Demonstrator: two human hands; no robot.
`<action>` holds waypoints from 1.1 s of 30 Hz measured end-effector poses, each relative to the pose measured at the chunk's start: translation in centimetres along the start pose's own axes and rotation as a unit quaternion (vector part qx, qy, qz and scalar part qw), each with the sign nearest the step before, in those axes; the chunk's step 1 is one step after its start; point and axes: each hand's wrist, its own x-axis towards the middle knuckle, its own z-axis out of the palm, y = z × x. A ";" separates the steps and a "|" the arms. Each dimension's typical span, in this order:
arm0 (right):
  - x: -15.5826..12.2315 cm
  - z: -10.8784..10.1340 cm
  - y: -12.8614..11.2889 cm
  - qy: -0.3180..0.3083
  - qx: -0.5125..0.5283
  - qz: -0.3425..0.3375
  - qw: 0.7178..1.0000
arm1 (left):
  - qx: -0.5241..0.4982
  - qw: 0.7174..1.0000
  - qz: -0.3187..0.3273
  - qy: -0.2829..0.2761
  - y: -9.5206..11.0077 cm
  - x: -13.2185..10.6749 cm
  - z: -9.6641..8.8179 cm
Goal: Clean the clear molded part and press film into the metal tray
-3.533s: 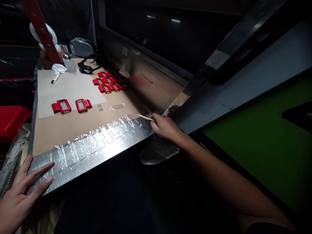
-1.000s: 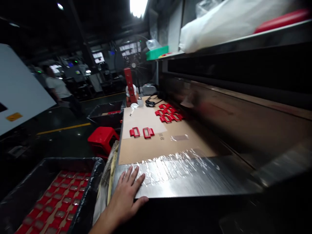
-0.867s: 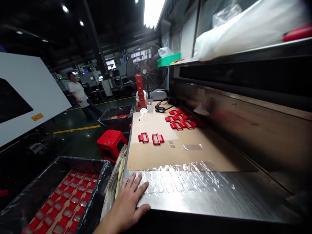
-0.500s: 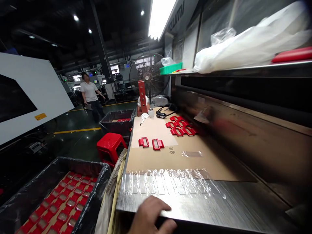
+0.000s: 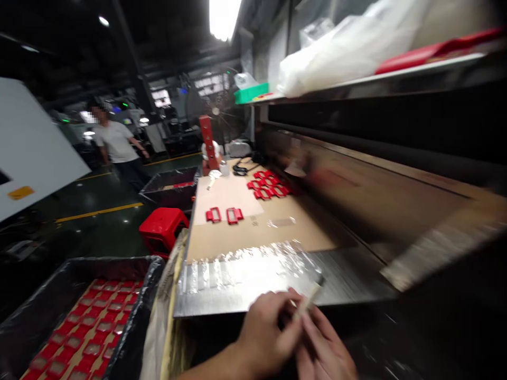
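Your hands are meeting at the surface's point(image 5: 348, 279) near edge.
Your left hand point(image 5: 265, 332) and right hand point(image 5: 325, 351) are together pinching a thin stick point(image 5: 309, 302), each grip pressed on it.

Brushed glossy metal bench point(image 5: 348, 274), crinkled clear plastic film point(image 5: 245, 264), matt cardboard point(image 5: 245, 232)

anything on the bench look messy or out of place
The clear film along the front of the bench lies crinkled and uneven. One small clear strip sits alone on the cardboard. The red parts are laid neatly.
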 end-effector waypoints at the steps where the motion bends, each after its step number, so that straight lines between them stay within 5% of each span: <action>1: 0.1 0.0 -0.2 -0.010 -0.004 -0.014 1.000 | -0.003 1.000 -0.026 -0.002 0.2 0.3 -0.2; 6: 3.9 -3.2 -3.0 -0.038 -0.207 -0.162 0.964 | 0.109 0.992 -0.049 -0.048 -0.4 3.1 -2.6; 9: 7.4 -6.1 -6.5 -0.002 -0.376 -0.299 0.877 | 0.206 0.976 -0.016 -0.076 -1.0 4.9 -3.7; 12: 10.9 -7.1 -9.9 -0.060 -0.489 -0.373 0.786 | 0.288 0.953 0.012 -0.097 -0.8 6.1 -3.3; 19: 15.4 -4.2 -13.9 -0.232 -0.660 -0.281 0.657 | 0.405 0.897 0.061 -0.166 0.5 8.1 -0.6; 27: 17.1 -2.5 -13.9 -0.297 -0.717 -0.252 0.578 | 0.373 0.905 0.040 -0.202 -0.5 8.5 -0.8; 33: 17.1 -2.0 -14.2 -0.300 -0.739 -0.238 0.554 | 0.358 0.905 0.040 -0.224 -0.3 9.0 -1.4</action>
